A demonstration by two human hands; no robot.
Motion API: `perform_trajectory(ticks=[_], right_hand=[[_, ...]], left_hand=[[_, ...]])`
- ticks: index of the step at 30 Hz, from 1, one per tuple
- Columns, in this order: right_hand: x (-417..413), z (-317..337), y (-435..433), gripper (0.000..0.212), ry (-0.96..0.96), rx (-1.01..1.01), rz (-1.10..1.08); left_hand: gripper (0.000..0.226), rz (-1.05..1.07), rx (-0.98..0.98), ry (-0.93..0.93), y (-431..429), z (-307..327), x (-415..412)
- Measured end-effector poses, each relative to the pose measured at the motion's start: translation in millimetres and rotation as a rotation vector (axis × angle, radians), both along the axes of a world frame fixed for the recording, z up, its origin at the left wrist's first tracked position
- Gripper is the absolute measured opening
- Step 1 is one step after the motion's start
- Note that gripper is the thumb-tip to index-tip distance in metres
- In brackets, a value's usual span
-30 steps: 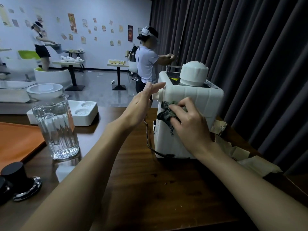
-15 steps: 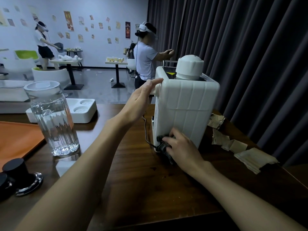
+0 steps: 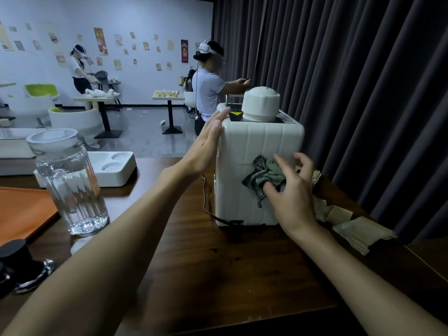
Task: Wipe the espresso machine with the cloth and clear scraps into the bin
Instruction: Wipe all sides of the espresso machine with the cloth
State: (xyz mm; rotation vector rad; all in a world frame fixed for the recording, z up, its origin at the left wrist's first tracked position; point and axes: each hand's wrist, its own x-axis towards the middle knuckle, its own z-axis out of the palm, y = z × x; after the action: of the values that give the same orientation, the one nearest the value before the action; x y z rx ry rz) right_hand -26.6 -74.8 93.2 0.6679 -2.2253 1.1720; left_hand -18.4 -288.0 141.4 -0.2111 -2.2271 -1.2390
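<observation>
Currently, the person's left hand (image 3: 209, 144) lies flat against the upper left side of the white espresso machine (image 3: 252, 141), fingers straight and together. The right hand (image 3: 292, 192) grasps the bunched green cloth (image 3: 263, 175) with bent fingers and presses it against the machine's near panel at mid-height. Paper scraps (image 3: 360, 232) lie on the wooden table (image 3: 218, 263) just right of the machine.

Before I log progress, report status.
Left hand flat against espresso machine. Right hand holds cloth on its near face. Paper scraps beside it, uncleared.
</observation>
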Motion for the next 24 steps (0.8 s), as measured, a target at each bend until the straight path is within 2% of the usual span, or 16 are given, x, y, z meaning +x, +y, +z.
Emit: perform_trajectory(ticks=[5,14,18,20,24], right_hand=[[-4.7,-2.7,4.9,0.053,0.024,0.038,0.029],[-26.4,5.3,16.0,0.049,0.102,-0.018,0.003],[-26.2,7.7,14.0,0.056,0.087,-0.074,-0.005],[-28.4,13.7,17.3,0.063,0.018,-0.135,0.000],[-39.0,30.8,28.3,0.091,-0.250,-0.338,0.158]], left_hand=[[0.052,0.074,0.018,-0.001,12.3,-1.7,3.5],[0.050,0.158,0.071,-0.010,31.0,8.6,12.8],[0.048,0.177,0.113,-0.025,16.9,23.3,4.3],[0.048,0.176,0.048,-0.047,12.1,30.8,-0.4],[0.063,0.244,-0.296,-0.027,23.1,24.9,-2.6]])
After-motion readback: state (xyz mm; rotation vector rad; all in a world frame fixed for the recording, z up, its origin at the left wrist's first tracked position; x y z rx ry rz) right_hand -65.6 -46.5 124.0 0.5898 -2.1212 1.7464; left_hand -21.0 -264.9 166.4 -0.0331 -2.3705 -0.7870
